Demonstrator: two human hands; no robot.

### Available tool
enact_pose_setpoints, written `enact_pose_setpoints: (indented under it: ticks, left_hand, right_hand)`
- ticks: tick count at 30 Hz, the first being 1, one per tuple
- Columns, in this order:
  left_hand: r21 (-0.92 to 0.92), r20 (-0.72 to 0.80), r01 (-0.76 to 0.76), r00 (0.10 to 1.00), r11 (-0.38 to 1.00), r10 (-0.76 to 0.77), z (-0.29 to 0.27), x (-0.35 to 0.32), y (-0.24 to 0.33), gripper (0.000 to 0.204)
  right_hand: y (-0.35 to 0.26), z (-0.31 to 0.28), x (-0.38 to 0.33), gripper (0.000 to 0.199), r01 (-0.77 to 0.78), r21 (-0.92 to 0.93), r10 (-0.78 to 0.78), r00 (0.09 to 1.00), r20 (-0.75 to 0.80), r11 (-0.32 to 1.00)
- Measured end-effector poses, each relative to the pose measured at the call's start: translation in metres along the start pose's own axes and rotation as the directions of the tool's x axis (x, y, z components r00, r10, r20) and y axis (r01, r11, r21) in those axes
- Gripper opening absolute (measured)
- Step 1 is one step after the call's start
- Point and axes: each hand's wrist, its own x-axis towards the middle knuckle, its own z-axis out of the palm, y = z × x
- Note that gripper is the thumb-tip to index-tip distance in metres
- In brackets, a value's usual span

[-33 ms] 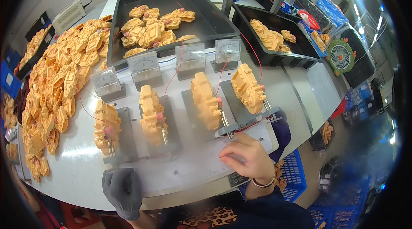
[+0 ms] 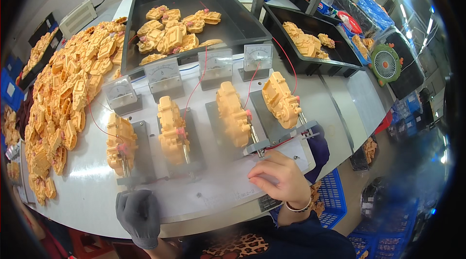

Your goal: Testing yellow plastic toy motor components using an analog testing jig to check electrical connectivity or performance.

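Left hand (image 2: pixel 138 214) sitting near leftmost grey bar (image 2: pixel 130 180), right hand (image 2: pixel 284 180) near third bar (image 2: pixel 256 147); fingers (image 2: pixel 265 167) looking curled, can't tell whether pinching.

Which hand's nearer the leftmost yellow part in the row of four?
Left: the gloved left hand is just below the leftmost yellow part. The right hand is well to its right, by the grey bar below the third part.
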Motion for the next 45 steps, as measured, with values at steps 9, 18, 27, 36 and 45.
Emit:
enact_pose_setpoints:
  ticks: [9,18,27,36,45]
  left_hand:
    - [0.002,-0.007,-0.011,1.000,1.000,0.011,-0.0003,0.0000,0.0000,0.015]
    - [0.005,-0.002,-0.001,1.000,1.000,0.001,-0.0009,-0.0017,0.0003,0.016]
    - [0.004,0.030,0.040,0.999,0.999,-0.040,-0.0028,-0.0012,0.0034,0.011]
    - [-0.004,0.056,0.053,0.997,0.999,-0.052,-0.0023,-0.0002,0.0031,0.008]
    - [-0.007,0.058,0.067,0.996,0.998,-0.067,-0.0041,-0.0031,0.0030,0.008]
  right_hand:
    - [-0.0012,-0.0024,-0.0027,0.011,-0.055,0.001,0.055,0.997,0.045,0.998]
    - [-0.0007,-0.0018,-0.0036,0.011,-0.052,-0.009,0.052,0.998,0.041,0.999]
    - [-0.0010,-0.0011,-0.0026,0.011,-0.047,-0.019,0.047,0.998,0.032,0.999]
    - [0.0009,-0.0016,-0.0026,0.012,-0.024,-0.033,0.025,0.999,0.028,0.999]
    - [0.0003,-0.0011,-0.0031,0.013,-0.023,-0.040,0.024,0.999,0.022,0.999]
